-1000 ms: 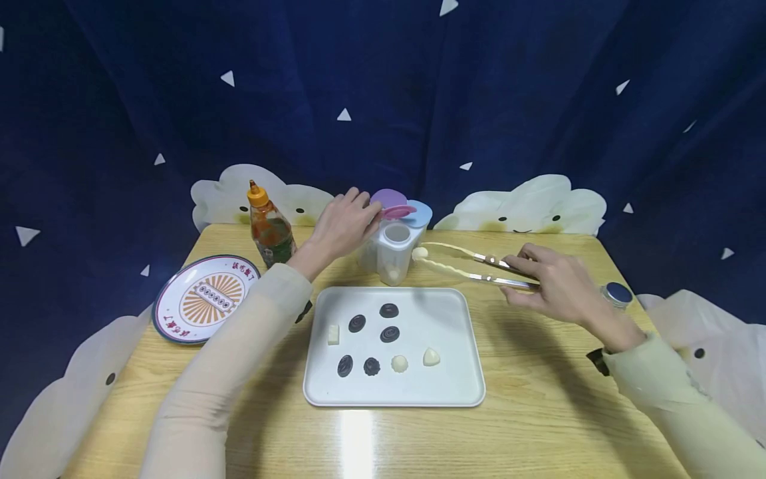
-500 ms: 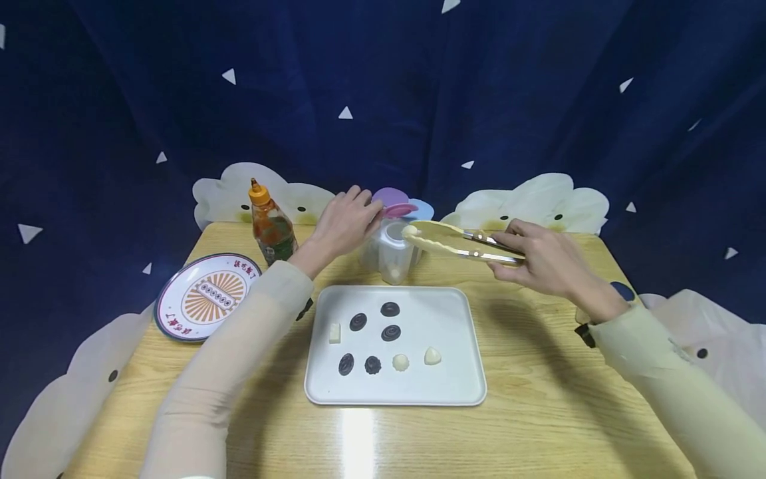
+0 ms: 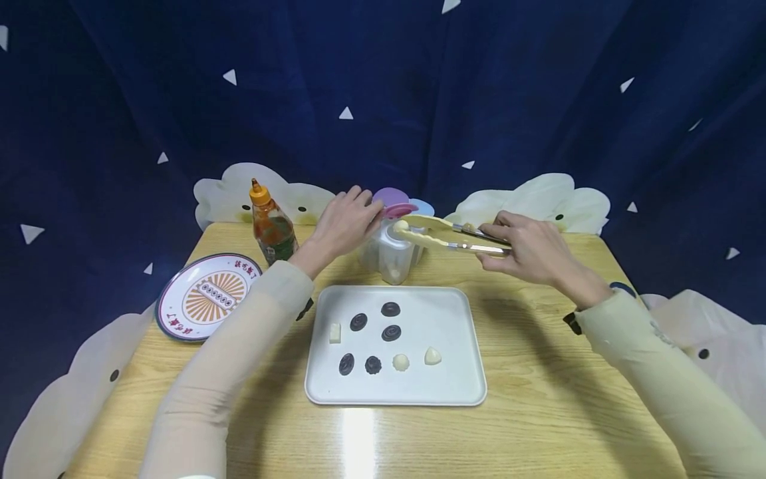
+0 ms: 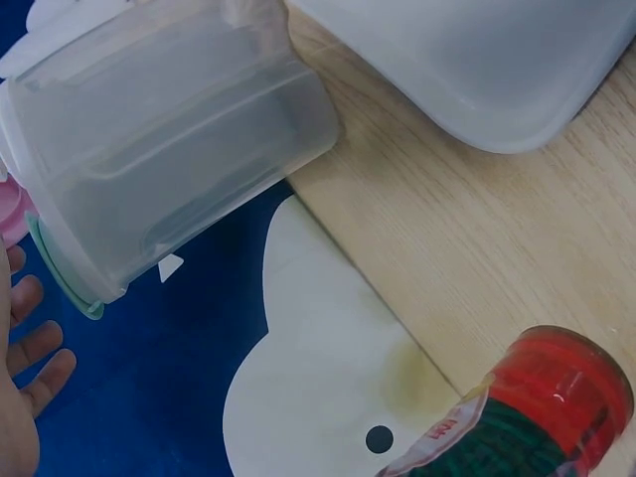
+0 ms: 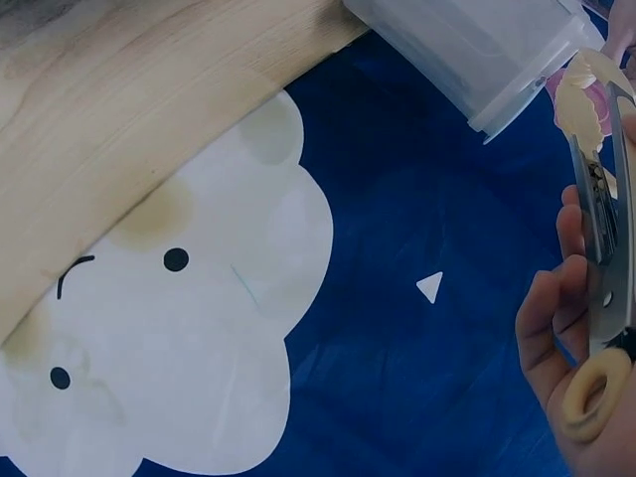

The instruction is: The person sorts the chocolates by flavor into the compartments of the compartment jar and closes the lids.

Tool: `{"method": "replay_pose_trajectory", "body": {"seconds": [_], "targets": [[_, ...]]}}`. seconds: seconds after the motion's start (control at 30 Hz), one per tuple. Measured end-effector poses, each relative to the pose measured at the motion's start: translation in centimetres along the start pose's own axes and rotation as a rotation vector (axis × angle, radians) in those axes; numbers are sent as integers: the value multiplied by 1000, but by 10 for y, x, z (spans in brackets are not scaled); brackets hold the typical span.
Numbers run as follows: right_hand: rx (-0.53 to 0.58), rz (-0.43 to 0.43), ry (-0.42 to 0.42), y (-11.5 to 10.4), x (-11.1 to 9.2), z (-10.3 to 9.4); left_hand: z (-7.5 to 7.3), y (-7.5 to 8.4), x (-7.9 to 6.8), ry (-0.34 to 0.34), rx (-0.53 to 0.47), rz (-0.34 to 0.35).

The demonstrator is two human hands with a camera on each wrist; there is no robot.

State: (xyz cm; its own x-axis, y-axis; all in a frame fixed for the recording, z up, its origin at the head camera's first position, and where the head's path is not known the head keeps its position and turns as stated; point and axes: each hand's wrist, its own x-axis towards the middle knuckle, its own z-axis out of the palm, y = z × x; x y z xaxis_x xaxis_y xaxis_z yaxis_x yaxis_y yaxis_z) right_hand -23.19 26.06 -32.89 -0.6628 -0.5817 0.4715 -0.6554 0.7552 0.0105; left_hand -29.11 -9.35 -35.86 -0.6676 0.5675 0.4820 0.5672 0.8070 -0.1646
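Observation:
My left hand (image 3: 347,223) pinches the edge of a raised pink lid (image 3: 401,211) on a clear lidded container (image 3: 396,256) at the back of the table. Its compartment stands uncovered, with a pale piece visible low inside. From the right, my right hand (image 3: 529,249) grips serving tongs (image 3: 427,239) with pale wavy tips and metal handles. Between the tips sits a round white chocolate (image 3: 400,227), overlapping the mouth of the uncovered compartment in the head view. The right wrist view shows fingers wrapped along the metal handles (image 5: 606,238).
A white tray (image 3: 443,389) in front holds several dark and white chocolates. A sauce bottle (image 3: 273,229) and a patterned plate (image 3: 170,303) stand left of the container. Purple (image 3: 390,195) and blue (image 3: 423,207) lids sit behind the pink one. A blue-capped jar is mostly hidden behind my right forearm.
My right hand has moved left and slightly up, bringing the tongs and white chocolate from beside the container to over its uncovered mouth. The left hand stays at the pink lid.

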Motion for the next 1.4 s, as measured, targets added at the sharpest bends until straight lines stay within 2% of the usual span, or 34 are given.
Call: {"method": "replay_pose_trajectory", "body": {"seconds": [0.37,0.6,0.93,1.4], "targets": [[-2,24,-27,0,1,-5,0,-1,-1,22,-7,9],[-24,-6,9,1,-9,-10,2,-1,0,22,-13,15],[-5,-53,43,1,-46,-19,3,-2,-1,58,-2,21],[-57,-64,22,-9,-106,-25,2,-1,-1,64,11,15]]}}
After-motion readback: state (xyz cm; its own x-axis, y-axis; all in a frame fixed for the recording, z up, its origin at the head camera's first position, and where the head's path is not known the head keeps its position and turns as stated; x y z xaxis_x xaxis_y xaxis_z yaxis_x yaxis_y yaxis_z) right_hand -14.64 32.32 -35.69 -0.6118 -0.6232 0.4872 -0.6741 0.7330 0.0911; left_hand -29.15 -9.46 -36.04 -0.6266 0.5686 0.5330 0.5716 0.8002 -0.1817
